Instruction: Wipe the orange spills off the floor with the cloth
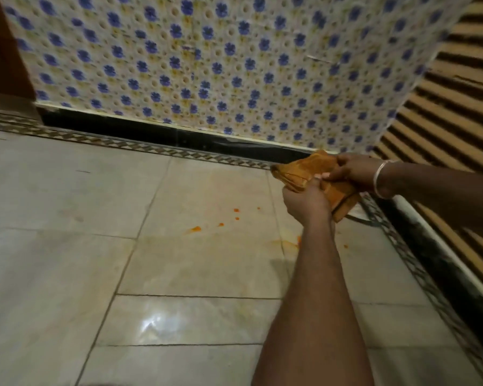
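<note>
I hold an orange-brown cloth [301, 169] bunched up in the air over the floor, near the corner of the walls. My left hand [304, 203] grips its lower part from below. From the right, my right hand [352, 171], with a bangle on its wrist, pinches the cloth's upper edge. On the pale floor tiles [179, 260] below lie small orange spills: a smear [196, 228], a few drops [236, 210] and a wider stain [290, 243] partly hidden by my left forearm.
A wall of white tiles with blue flowers [207, 65] stands ahead, above a black skirting [151, 133] and a patterned floor border. A brown striped wall [457, 107] runs along the right. Brown wood [0, 51] shows at the far left.
</note>
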`<move>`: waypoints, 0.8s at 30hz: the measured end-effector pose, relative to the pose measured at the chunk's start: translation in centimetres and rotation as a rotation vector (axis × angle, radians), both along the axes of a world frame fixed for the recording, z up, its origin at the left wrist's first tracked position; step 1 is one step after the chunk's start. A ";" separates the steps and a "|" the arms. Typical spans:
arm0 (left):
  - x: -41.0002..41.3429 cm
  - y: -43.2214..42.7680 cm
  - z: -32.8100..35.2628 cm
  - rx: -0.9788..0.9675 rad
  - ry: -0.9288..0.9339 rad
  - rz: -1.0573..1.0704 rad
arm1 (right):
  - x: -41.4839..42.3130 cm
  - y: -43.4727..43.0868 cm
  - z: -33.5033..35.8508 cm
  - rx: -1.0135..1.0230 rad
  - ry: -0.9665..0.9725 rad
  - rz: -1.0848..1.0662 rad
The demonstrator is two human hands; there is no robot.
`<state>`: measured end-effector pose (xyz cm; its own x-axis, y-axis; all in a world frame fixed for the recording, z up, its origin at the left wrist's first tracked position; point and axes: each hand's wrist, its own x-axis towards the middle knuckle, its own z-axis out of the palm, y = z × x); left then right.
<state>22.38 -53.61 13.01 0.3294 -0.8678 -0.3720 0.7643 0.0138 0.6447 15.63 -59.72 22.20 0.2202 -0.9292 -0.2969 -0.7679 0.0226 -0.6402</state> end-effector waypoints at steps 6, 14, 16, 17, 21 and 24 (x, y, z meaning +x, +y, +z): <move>0.5 -1.9 -0.3 0.048 -0.127 -0.044 | -1.5 -0.3 2.2 -0.015 0.067 0.053; 5.7 -1.7 -4.3 0.097 -0.501 -0.275 | -3.6 -1.4 -4.5 0.102 -0.139 -0.017; 7.2 -1.3 -5.1 0.098 -0.572 -0.291 | -2.8 -1.5 -6.1 0.143 -0.194 0.018; 7.8 -1.5 -5.6 0.098 -0.603 -0.295 | -2.6 -1.8 -6.9 0.159 -0.216 0.036; 9.2 -2.4 -7.6 0.110 -0.680 -0.314 | -2.3 -3.4 -9.6 0.219 -0.262 0.093; 8.4 -3.9 -8.8 0.127 -0.689 -0.330 | -3.5 -5.3 -11.8 0.216 -0.268 0.118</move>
